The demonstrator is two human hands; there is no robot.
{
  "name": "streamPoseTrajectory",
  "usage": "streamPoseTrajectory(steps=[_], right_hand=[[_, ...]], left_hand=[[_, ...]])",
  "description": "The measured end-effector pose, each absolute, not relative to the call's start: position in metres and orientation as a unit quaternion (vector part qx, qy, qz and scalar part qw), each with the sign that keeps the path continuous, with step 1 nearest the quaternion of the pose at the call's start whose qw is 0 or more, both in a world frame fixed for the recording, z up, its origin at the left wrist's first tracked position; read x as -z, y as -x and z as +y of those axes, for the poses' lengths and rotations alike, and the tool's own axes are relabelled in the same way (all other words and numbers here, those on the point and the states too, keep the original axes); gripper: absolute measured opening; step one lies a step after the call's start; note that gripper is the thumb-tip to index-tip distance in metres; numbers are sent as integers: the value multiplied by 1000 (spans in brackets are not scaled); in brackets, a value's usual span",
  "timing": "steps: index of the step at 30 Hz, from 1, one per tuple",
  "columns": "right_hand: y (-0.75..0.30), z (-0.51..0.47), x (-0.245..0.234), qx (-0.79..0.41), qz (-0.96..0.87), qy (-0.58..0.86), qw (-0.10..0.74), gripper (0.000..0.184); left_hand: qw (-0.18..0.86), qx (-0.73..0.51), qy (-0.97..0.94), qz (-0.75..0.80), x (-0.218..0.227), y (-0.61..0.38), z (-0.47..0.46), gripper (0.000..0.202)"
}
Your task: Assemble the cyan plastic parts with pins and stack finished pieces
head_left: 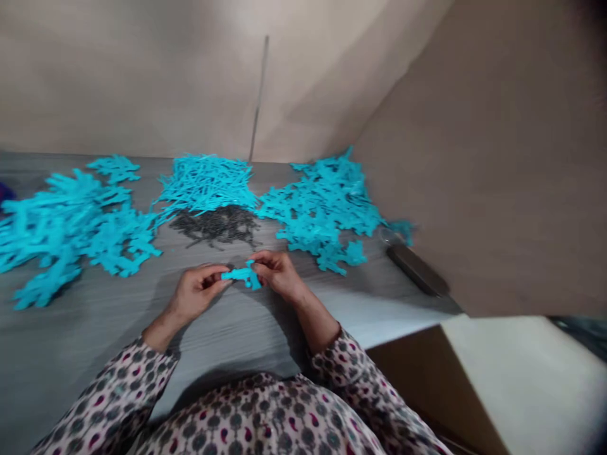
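Just above the grey table [95, 341], we are recording the left hand [196, 294] and right hand [277, 275] pinching one turquoise piece [243, 276] between them. Directly beyond, we are noting a heap of small dark pieces [215, 225], backed by three turquoise piles [205, 183].

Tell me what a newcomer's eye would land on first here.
Three bright turquoise heaps, left, middle and right, spread across the back of the grey wood-grain table. Just below the middle heap lies a dark pile of slender bits. At front centre, the left hand and right hand pinch a single turquoise piece.
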State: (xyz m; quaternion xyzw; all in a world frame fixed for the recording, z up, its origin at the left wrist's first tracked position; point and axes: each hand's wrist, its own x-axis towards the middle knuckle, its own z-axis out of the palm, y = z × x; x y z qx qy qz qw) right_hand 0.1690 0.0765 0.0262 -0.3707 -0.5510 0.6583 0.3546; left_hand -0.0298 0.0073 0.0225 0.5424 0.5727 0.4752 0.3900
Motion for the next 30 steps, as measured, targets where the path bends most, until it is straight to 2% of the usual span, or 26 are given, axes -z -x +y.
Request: streamPoseTrajectory(steps=[3,7,11,13,16,19,22,25,27,30], right_hand=[[-202,73,-31,-635,-555,417,340,30],[-279,52,-44,-562,-584,499,306,29],[-359,40,-47,-436,-639,567,284,28],[-392,43,-45,-354,-666,607,252,24],[-423,52,-41,-262,-679,660,188,28],[-423,63,-40,-131,-686,705,122,28],[-391,70,-45,2,-716,692,94,28],[-342,74,-52,-34,-774,632,14,28],[-315,74,-58,-41,-758,649,-59,27],[-293,69,-65,-46,-731,672,-109,28]], left_hand=[[363,-471,-551,586,-14,35,10,39],[347,-451,-562,600,-7,41,13,37],[314,-410,-599,612,-6,44,14,34],[298,-399,-612,614,-5,45,15,33],[291,-391,-614,620,-4,46,17,32],[287,-392,-615,621,-4,46,18,33],[279,-393,-623,616,-4,46,18,32],[274,-393,-631,610,-4,45,17,31],[273,-397,-635,604,-4,44,16,30],[274,-403,-640,594,-5,42,16,30]])
